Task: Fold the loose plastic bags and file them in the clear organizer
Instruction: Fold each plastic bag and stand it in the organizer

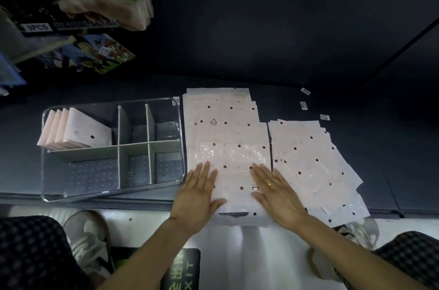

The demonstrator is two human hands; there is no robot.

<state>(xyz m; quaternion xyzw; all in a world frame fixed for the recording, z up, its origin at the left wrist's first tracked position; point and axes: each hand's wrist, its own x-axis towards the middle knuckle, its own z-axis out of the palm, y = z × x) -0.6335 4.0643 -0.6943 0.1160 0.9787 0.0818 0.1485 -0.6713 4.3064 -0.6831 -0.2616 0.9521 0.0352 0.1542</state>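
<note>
Two hands flat on the work: the left hand (198,191) and the right hand (276,191), ring on one finger, both lie palm down with fingers straight, gripping nothing, pressing on the top plastic bag (234,166) of the middle stack. That bag is pale pink, dotted with dark holes, a recycling triangle printed on it, and its near edge hangs just over the front of the dark table (356,52). Just right of it, a second, messier stack of loose bags (313,159) fans out toward the table edge. Left, touching distance from the middle stack, sits the clear organizer (114,149); folded bags (78,131) stand on edge in its far-left compartment. Small labels (304,105) lie beyond the right stack
</note>
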